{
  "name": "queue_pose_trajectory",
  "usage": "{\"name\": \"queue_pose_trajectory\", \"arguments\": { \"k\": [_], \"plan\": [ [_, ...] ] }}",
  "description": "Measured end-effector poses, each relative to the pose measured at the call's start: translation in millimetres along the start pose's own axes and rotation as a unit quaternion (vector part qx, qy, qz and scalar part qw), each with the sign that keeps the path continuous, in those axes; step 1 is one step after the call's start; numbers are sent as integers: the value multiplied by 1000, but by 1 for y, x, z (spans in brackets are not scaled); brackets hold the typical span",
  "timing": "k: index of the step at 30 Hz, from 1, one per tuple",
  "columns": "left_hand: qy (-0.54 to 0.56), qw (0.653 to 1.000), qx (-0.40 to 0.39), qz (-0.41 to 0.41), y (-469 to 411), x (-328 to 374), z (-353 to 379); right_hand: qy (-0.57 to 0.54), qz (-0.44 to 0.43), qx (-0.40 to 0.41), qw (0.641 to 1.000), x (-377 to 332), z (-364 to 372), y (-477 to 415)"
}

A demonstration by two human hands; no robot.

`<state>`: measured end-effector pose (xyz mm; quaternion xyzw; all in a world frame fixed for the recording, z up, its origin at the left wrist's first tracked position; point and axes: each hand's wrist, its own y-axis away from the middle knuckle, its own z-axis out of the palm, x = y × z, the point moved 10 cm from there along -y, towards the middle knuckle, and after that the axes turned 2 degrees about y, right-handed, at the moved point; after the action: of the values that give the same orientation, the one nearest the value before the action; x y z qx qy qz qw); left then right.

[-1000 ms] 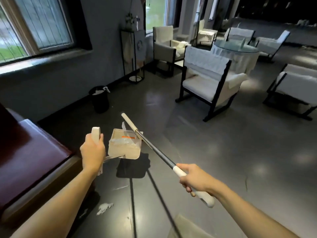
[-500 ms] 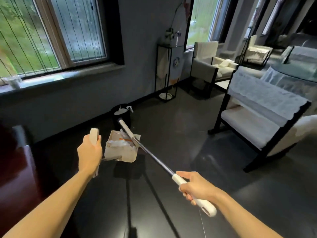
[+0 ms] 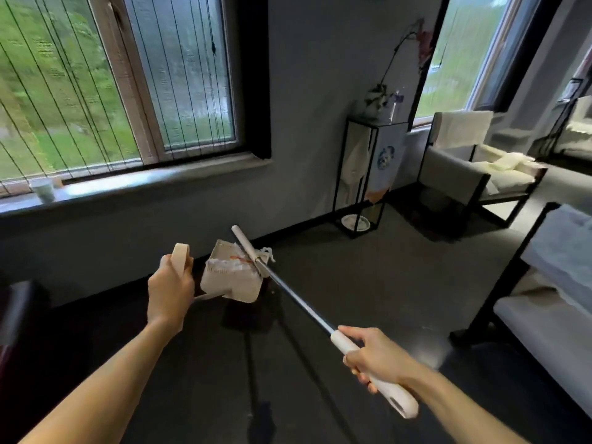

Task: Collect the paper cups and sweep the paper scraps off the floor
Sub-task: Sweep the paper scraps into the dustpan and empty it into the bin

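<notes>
My left hand (image 3: 169, 290) grips the beige handle (image 3: 181, 254) of a dustpan (image 3: 230, 283), held up above the dark floor. White paper scraps (image 3: 229, 267) with an orange piece lie inside the pan. My right hand (image 3: 374, 357) is closed on the white grip of a long broom pole (image 3: 298, 302). The metal pole slants up and left, and its white end crosses over the pan's right side. Behind the pan a white bag knot (image 3: 268, 253) shows; the bin under it is hidden. A paper cup (image 3: 43, 190) stands on the windowsill at far left.
A grey wall with a wide window (image 3: 128, 91) lies ahead. A black-framed plant stand (image 3: 368, 174) stands against the wall at right, then a pale armchair (image 3: 474, 174). Another black-framed chair (image 3: 544, 283) is close on my right. Dark red furniture (image 3: 12, 315) sits at left.
The view has swung left and nearer to the wall. The black bin has slid behind the raised dustpan. Both hands keep their grips, and the floor scraps seen earlier are out of view.
</notes>
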<state>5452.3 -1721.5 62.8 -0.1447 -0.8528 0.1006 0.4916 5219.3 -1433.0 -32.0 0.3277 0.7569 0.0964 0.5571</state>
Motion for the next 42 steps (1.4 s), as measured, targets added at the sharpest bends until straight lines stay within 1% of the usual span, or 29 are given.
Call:
{"name": "queue_pose_trajectory", "arguments": {
  "k": [4, 7, 9, 11, 14, 18, 20, 21, 24, 27, 32, 34, 37, 38, 40, 42],
  "plan": [
    [-41, 998, 4, 43, -47, 28, 38, 7, -8, -24, 1000, -30, -54, -63],
    [-48, 998, -11, 50, -83, 35, 63, -10, -9, -42, 999, -49, -83, -103],
    [-81, 992, -25, 93, -106, 47, 81, -19, -11, -52, 998, -59, -100, -128],
    [-138, 977, -56, 151, -126, 60, 103, -21, -7, -51, 998, -68, -117, -150],
    [-216, 947, -124, 203, -150, 66, 140, -49, -12, -58, 997, -78, -135, -172],
    [-273, 911, -218, 219, -171, 54, 183, -67, -4, -52, 996, -85, -161, -190],
    [-327, 873, -277, 233, -169, 42, 208, -78, 1, -47, 996, -84, -170, -195],
    [-347, 860, -292, 232, -168, 36, 218, -85, 3, -44, 995, -82, -175, -196],
    [-359, 854, -302, 226, -166, 33, 243, -86, 12, -39, 995, -80, -195, -199],
    [-370, 833, -336, 235, -151, 38, 269, -90, 23, -36, 995, -74, -214, -202],
    [-352, 830, -366, 229, -125, 41, 292, -94, 39, -38, 994, -61, -238, -206],
    [-346, 830, -397, 186, -113, 38, 305, -102, 44, -37, 993, -58, -244, -208],
    [-332, 835, -432, 76, -104, 25, 324, -132, 51, -43, 989, -57, -247, -212],
    [-333, 832, -440, 56, -103, 22, 329, -138, 51, -43, 988, -56, -247, -213],
    [-343, 828, -441, 46, -102, 21, 340, -134, 50, -46, 989, -53, -248, -212],
    [-362, 827, -427, 57, -102, 25, 350, -133, 48, -48, 989, -50, -249, -210]
  ]
}}
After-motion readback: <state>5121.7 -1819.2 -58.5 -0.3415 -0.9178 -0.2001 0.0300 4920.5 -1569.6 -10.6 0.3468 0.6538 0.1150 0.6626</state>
